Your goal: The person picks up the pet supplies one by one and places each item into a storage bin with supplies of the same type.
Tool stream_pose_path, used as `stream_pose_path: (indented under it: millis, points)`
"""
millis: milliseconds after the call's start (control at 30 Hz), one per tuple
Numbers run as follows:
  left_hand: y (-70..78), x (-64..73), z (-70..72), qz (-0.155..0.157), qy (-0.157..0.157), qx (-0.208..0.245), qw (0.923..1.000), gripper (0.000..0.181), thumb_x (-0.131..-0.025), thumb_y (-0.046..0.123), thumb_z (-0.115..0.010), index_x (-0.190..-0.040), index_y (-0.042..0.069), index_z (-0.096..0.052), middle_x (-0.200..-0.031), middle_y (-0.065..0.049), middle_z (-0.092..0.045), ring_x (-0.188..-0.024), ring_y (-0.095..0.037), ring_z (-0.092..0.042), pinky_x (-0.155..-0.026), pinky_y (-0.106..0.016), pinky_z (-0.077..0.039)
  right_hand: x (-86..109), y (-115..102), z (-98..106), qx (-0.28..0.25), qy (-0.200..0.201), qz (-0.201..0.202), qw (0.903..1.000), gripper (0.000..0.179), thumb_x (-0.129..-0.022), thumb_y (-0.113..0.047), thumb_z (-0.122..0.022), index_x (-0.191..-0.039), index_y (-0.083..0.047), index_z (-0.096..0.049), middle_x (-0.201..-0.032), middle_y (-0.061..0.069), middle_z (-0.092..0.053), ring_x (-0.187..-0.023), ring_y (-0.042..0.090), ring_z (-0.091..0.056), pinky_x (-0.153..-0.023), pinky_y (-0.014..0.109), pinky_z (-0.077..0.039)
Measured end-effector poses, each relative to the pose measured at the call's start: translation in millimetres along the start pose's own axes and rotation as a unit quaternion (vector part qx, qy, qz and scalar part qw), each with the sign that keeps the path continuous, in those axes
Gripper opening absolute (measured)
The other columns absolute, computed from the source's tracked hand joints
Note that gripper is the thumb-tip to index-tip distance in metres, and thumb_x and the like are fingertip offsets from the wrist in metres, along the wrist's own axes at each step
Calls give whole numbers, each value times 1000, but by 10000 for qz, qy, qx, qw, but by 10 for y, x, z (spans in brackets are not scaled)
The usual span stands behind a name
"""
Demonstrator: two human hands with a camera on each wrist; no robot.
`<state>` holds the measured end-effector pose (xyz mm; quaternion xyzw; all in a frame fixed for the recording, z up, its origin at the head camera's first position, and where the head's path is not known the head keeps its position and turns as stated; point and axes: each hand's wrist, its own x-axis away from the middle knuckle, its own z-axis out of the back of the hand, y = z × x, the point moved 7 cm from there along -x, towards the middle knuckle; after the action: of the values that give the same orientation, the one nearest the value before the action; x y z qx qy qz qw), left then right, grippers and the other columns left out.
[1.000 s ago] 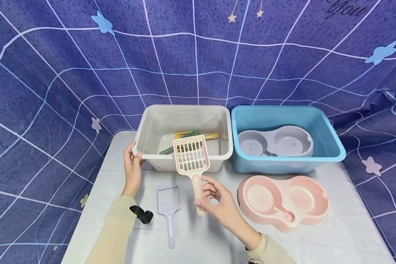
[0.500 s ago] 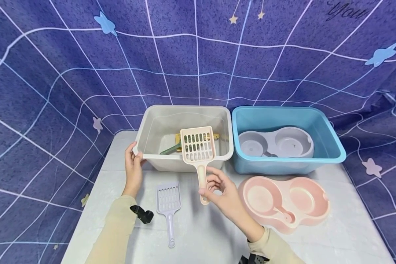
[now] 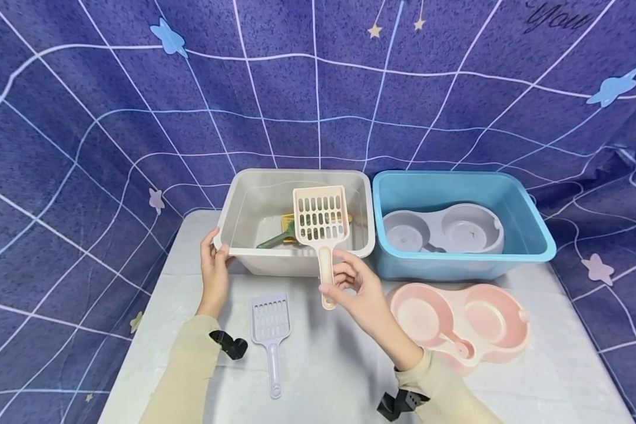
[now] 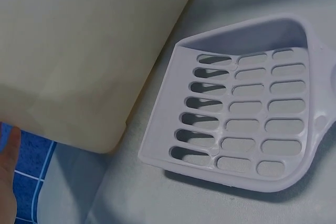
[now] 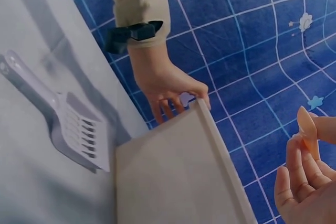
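Between thumb and fingers, my right hand (image 3: 357,294) pinches the handle of a cream-pink slotted litter scoop (image 3: 320,215). Its slotted head is over the front part of the grey litter box (image 3: 291,259). In the right wrist view only the end of that scoop's handle (image 5: 307,127) shows. My left hand (image 3: 214,274) grips the box's front left corner, thumb at the rim. Inside the box lie a green scoop (image 3: 277,238) and a yellow scoop (image 3: 288,221), partly hidden behind the held one. A lavender scoop (image 3: 271,330) rests on the table, just right of my left forearm.
A blue litter box (image 3: 456,268) stands right beside the grey one, holding a grey double bowl (image 3: 434,227). In front of it, a pink double bowl (image 3: 487,318) sits on the white table (image 3: 328,377). A purple curtain (image 3: 275,88) hangs behind and at the sides.
My right hand has moved forward and slightly right, carrying the cream-pink scoop from the grey box's front edge to over its opening. My left hand stays on the corner.
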<state>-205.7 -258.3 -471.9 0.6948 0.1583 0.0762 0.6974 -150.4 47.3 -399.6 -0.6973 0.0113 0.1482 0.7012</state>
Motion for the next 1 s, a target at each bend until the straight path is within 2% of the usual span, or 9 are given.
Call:
stream_pose_path:
  millis: [167,333,567,700,833,933,1000]
  points:
    - [11,7,-7,16,8,2,10000,51,-102,8,-36,-152,6,-28,-144,-19,-41,-114,-14,-48,-108,-57,-36,-80,-48,19,90,56,-57,9999,62,-81,5,-76,-137,1,-51,-96,16,-67,-82,11,-61,-72,19,-50]
    - [2,-2,-1,24,-6,7,10000,50,-103,7,-35,-152,6,-28,-145,-19,-40,-115,-13,-48,-108,-53,-37,-136,-79,32,197,40,-116,9997,62,-81,3,-77,-137,0,-52,-96,13,-67,-82,11,-61,-71,18,-48]
    - [-197,-96,49,69,-67,78,9999,49,-104,7,-35,-153,12,-29,-144,-13,-42,-118,-20,-49,-108,-50,-39,-196,-81,72,243,-22,-281,9993,62,-81,4,-77,-137,0,-51,-97,13,-67,-80,10,-61,-71,17,-47]
    - [-117,-61,28,36,-76,48,10000,49,-104,8,-35,-153,11,-28,-145,-15,-42,-121,-27,-47,-107,-51,-39,-240,-90,78,243,-50,-315,9992,62,-82,2,-77,-138,0,-51,-98,13,-67,-80,10,-61,-71,17,-46]
    - [6,-3,-8,13,-82,-3,10000,49,-104,8,-35,-152,8,-28,-146,-21,-39,-117,-21,-49,-107,-52,-39,-300,-86,69,178,-57,-361,9992,63,-82,2,-77,-138,0,-51,-98,14,-67,-80,11,-61,-72,18,-46]
    - [4,-4,-8,25,-85,11,10000,49,-104,8,-35,-153,8,-27,-146,-21,-39,-114,-15,-49,-107,-53,-38,-348,-73,54,129,-46,-410,9991,63,-82,3,-77,-138,0,-50,-98,14,-67,-81,11,-60,-73,18,-47]
    - [-51,-30,9,27,-81,41,10000,50,-104,8,-35,-153,8,-27,-146,-18,-40,-115,-15,-49,-108,-55,-36,-380,-61,41,95,-39,-443,9990,63,-82,3,-77,-139,0,-50,-99,14,-66,-81,12,-60,-72,18,-47]
